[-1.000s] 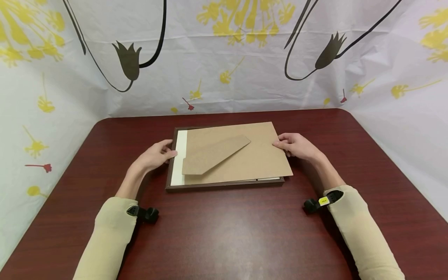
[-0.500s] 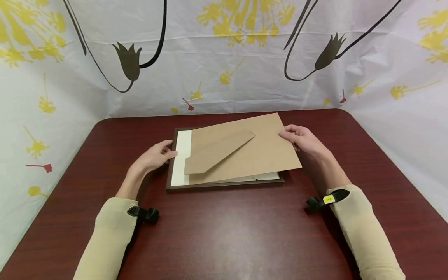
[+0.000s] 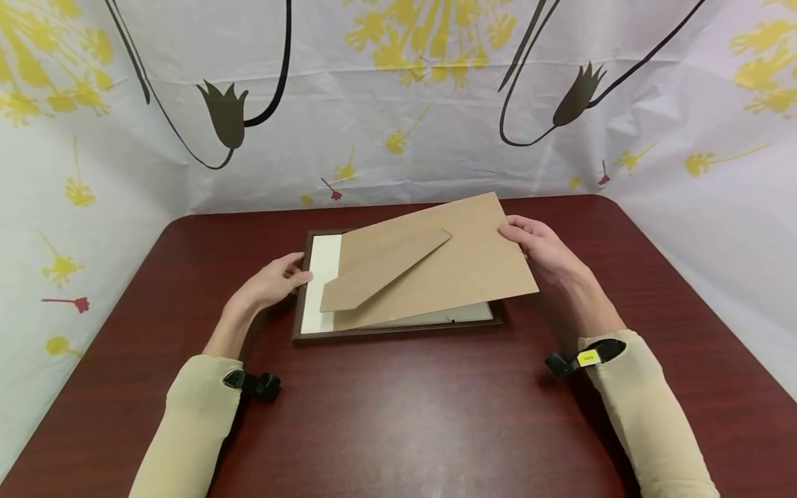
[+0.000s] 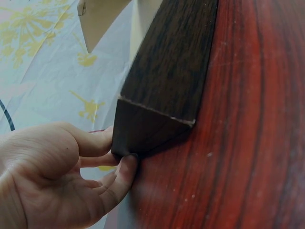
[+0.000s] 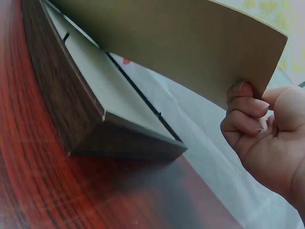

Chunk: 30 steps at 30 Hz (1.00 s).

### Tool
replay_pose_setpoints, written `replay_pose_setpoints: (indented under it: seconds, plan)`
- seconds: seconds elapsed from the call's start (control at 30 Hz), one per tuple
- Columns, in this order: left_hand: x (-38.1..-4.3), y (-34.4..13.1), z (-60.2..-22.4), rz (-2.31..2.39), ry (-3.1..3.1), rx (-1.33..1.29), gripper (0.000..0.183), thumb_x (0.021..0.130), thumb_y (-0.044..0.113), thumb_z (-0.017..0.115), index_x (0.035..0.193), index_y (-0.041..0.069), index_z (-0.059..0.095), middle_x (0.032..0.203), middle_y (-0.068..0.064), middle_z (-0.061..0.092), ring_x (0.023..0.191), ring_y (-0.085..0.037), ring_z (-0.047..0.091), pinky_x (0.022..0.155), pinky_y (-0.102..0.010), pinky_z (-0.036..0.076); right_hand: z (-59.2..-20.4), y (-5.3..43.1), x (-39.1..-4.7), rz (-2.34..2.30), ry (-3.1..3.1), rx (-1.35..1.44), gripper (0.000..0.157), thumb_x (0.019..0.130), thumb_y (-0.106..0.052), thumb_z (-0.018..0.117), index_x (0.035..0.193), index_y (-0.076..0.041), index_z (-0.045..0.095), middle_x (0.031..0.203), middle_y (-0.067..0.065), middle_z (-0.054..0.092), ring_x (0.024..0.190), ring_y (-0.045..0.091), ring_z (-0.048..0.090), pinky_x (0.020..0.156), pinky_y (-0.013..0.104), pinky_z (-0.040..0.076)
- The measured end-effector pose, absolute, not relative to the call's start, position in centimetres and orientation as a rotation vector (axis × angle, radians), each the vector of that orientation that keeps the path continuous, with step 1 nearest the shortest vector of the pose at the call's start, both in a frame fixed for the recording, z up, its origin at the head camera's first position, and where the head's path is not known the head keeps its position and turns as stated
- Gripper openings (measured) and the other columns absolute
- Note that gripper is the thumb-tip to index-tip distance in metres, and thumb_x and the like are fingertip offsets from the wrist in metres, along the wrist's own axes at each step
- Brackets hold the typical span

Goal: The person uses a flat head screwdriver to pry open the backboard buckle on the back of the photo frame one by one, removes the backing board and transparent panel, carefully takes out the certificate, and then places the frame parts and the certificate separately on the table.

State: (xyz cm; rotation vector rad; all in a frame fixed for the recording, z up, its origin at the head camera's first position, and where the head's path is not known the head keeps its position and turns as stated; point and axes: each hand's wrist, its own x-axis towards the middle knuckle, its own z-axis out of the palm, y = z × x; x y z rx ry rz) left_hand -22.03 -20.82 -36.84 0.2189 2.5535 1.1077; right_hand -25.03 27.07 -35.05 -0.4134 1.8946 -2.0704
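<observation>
A dark brown picture frame (image 3: 398, 333) lies face down on the table, with a white sheet (image 3: 319, 283) showing inside it. Its brown backing board (image 3: 479, 270) tilts up at the right, the left end still down within the frame. On that board is a slanted easel stand flap (image 3: 386, 273). My right hand (image 3: 544, 249) pinches the board's right edge, thumb on top and fingers curled beneath, as the right wrist view shows. With thumb and fingers, my left hand (image 3: 270, 282) grips the frame's left side.
The reddish-brown table (image 3: 386, 408) extends around the frame. A white cloth (image 3: 436, 152) printed with flowers hangs behind and along both sides. Small black bent metal tabs (image 5: 66, 36) stick out from the frame's inner edge.
My right hand has raised the backing board's right end and drawn it rightward and away, uncovering more white sheet. The left hand keeps its place on the frame.
</observation>
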Motion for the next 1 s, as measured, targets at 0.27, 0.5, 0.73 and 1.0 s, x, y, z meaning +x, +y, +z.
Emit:
replay_pose_setpoints:
  seconds: [0.27, 0.5, 0.73, 1.0]
  plan:
    - [-21.9, -20.9, -37.1, 1.107, 2.558, 0.240, 0.066, 0.108, 0.025, 0.049, 0.158, -0.006, 0.017, 0.132, -0.030, 0.048, 0.111, -0.041, 0.056, 0.092, -0.050, 0.047, -34.2, 27.0, -23.8, -2.236, 1.789, -0.392, 0.012, 0.108, -0.012, 0.049, 0.113, -0.004, 0.056, 0.083, 0.003, 0.070, 0.066, 0.012, 0.068, 0.057, 0.027, 0.056]
    - [-21.9, -20.7, -37.1, 1.101, 2.559, 0.225, 0.066, 0.109, 0.025, 0.048, 0.158, -0.005, 0.017, 0.133, -0.030, 0.048, 0.111, -0.040, 0.056, 0.092, -0.050, 0.047, -33.9, 27.7, -23.0, -2.407, 1.711, -0.361, 0.012, 0.108, -0.009, 0.048, 0.113, -0.004, 0.057, 0.076, 0.001, 0.066, 0.057, 0.007, 0.060, 0.050, 0.023, 0.051]
    - [-22.0, -20.8, -37.2, 1.100, 2.553, 0.224, 0.066, 0.109, 0.025, 0.047, 0.159, -0.004, 0.015, 0.138, -0.031, 0.044, 0.116, -0.042, 0.054, 0.096, -0.053, 0.045, -34.1, 28.8, -22.4, -2.617, 1.611, -0.297, 0.010, 0.106, -0.006, 0.050, 0.106, -0.004, 0.059, 0.076, 0.001, 0.065, 0.056, 0.007, 0.056, 0.050, 0.021, 0.048]
    - [-21.9, -20.9, -37.2, 1.120, 2.530, 0.225, 0.066, 0.109, 0.025, 0.046, 0.159, -0.004, 0.014, 0.141, -0.031, 0.041, 0.121, -0.043, 0.051, 0.098, -0.054, 0.044, -34.7, 30.7, -21.6, -2.797, 1.539, -0.264, 0.009, 0.105, -0.003, 0.050, 0.105, -0.001, 0.059, 0.080, 0.005, 0.068, 0.063, 0.011, 0.063, 0.054, 0.023, 0.050]
